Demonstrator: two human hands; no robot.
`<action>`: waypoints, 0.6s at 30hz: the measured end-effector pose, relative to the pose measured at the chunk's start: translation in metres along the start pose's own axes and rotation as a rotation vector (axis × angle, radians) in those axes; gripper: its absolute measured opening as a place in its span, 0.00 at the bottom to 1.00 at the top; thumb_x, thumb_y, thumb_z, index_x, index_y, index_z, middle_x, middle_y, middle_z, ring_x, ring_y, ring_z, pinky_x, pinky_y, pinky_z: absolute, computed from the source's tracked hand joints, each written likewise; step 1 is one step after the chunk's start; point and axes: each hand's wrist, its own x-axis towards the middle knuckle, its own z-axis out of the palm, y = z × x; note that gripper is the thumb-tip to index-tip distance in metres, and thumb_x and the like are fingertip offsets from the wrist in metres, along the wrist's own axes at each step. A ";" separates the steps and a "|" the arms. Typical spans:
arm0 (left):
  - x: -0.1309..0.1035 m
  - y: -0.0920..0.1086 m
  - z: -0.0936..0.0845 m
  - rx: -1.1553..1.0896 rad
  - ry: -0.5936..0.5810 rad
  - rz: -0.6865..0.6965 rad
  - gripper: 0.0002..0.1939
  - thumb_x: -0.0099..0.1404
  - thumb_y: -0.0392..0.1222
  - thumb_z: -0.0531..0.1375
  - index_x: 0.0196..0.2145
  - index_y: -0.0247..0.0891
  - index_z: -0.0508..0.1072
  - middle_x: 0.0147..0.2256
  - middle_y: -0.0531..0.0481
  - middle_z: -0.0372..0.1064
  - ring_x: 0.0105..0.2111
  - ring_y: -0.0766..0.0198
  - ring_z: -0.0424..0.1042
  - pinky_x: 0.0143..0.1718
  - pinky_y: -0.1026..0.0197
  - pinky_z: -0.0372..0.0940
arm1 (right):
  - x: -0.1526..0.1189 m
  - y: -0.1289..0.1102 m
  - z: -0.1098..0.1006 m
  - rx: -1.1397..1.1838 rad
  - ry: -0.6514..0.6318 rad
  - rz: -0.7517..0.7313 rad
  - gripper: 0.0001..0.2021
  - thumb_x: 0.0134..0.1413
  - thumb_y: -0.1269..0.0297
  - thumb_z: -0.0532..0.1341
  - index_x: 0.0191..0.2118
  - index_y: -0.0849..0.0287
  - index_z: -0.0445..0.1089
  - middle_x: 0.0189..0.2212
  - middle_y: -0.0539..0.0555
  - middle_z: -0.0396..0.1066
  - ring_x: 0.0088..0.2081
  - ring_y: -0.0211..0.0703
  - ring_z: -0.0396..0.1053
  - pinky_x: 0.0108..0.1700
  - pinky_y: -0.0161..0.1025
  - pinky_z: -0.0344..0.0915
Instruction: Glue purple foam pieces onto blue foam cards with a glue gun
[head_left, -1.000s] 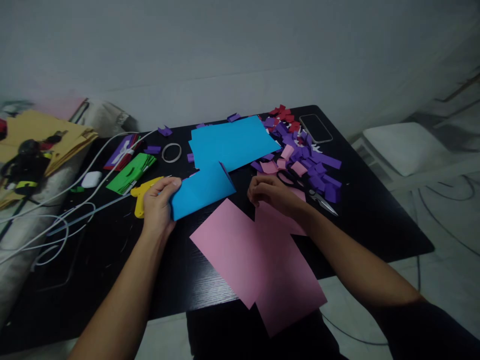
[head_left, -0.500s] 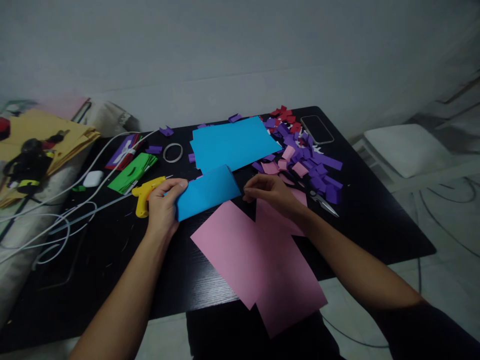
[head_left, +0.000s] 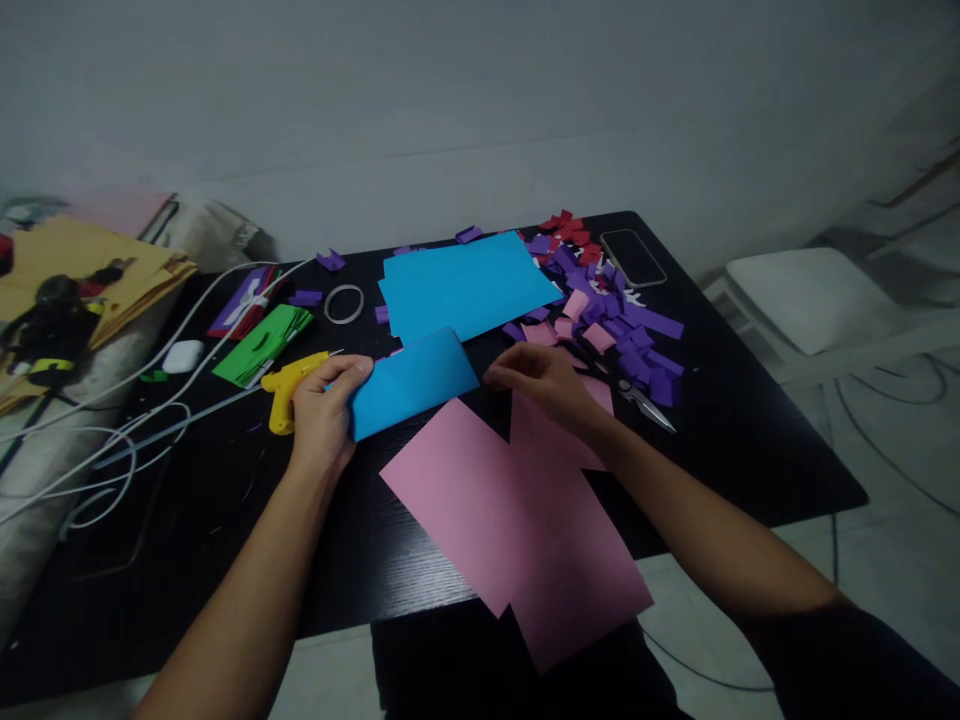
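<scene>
My left hand grips the left end of a folded sheet of blue paper, thumb on top, just above the table. Close to the paper's right corner, my right hand has its fingers curled together; whether anything is between the fingertips is hidden. Under and in front of my right hand lie overlapping pink paper sheets, partly over the table's near edge. Behind the folded piece are flat blue sheets. A yellow glue gun lies right beside my left hand.
Scissors and a heap of purple cut paper pieces lie to the right, a phone behind them. At left are a tape roll, green paper bundle, white earbud case and looped white cables.
Almost nothing differs. The whole view has shifted very slightly, while both hands and the folded blue paper keep the same pose.
</scene>
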 end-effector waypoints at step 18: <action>-0.030 0.009 0.006 0.275 -0.176 0.250 0.07 0.57 0.47 0.73 0.30 0.43 0.85 0.31 0.51 0.81 0.34 0.57 0.76 0.39 0.57 0.68 | -0.010 -0.010 0.011 0.207 -0.166 0.087 0.24 0.56 0.53 0.76 0.56 0.50 0.76 0.53 0.55 0.78 0.52 0.49 0.75 0.49 0.42 0.73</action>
